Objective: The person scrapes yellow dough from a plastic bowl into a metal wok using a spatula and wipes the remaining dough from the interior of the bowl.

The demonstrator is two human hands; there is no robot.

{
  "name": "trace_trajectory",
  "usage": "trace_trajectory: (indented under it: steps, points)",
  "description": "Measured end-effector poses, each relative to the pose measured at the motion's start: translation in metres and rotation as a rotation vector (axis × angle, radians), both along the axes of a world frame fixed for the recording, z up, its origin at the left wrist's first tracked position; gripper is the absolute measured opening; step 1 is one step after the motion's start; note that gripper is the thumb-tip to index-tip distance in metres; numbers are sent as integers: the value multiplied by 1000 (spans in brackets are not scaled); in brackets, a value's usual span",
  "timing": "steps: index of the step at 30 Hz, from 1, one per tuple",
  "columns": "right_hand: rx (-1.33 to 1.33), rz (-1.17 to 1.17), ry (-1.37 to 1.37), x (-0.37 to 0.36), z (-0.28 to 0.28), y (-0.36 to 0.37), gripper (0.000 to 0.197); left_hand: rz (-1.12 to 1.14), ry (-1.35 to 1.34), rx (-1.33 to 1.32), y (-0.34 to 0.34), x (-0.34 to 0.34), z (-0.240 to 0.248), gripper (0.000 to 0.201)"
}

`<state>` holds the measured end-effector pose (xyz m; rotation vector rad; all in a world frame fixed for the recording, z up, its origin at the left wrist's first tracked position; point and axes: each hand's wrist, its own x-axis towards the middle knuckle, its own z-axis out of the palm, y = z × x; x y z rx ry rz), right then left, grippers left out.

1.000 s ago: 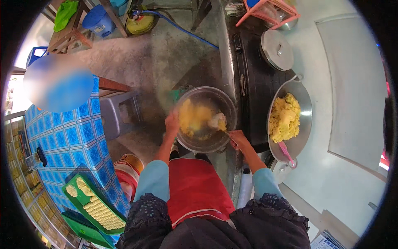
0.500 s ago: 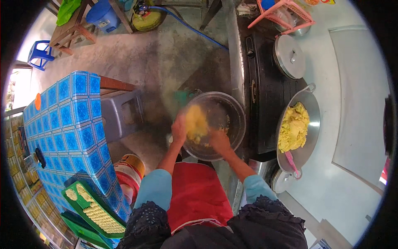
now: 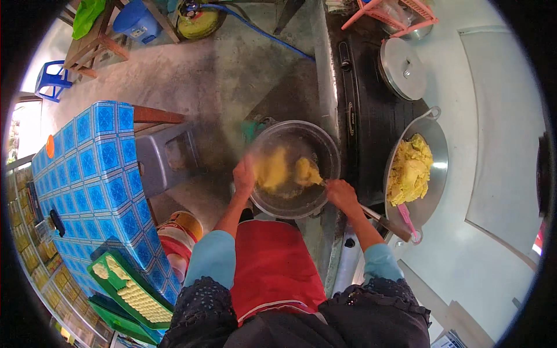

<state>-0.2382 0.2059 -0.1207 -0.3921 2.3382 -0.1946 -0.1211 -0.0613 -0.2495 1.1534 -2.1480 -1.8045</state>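
Observation:
A deep round pot (image 3: 333, 174) stands low in front of me, holding soft yellow mash (image 3: 271, 169) that is partly blurred. At the pot's left rim is my left hand (image 3: 245, 175), its fingers closed over the edge. My right hand (image 3: 342, 196), past the right rim, grips a long-handled spatula (image 3: 371, 213) with a wooden handle end that points down to the right. A clump of mash (image 3: 307, 172) covers the spatula's head inside the pot, so the head's shape is hidden.
To the right, a metal wok (image 3: 436, 180) holds more yellow mash (image 3: 411, 168) and a pink utensil (image 3: 407, 217), beside a black stove (image 3: 368, 133) and a lidded pot (image 3: 404, 68). At left stand a blue-clothed table (image 3: 96, 156), green trays (image 3: 130, 287) and a grey stool (image 3: 168, 159).
My right hand has moved right, out over the pot's rim, and the spatula's handle now shows. A clump of mash now sits apart on its head. The view has shifted slightly.

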Motion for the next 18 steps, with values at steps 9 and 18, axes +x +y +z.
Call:
trace_trajectory:
  steps: [9,18]
  points:
    - [-27,255,-118,8,-28,-76,35,-60,-24,-59,1,9,-23,50]
    - [-46,500,-68,10,-20,-63,42,-2,67,41,1,5,-8,54]
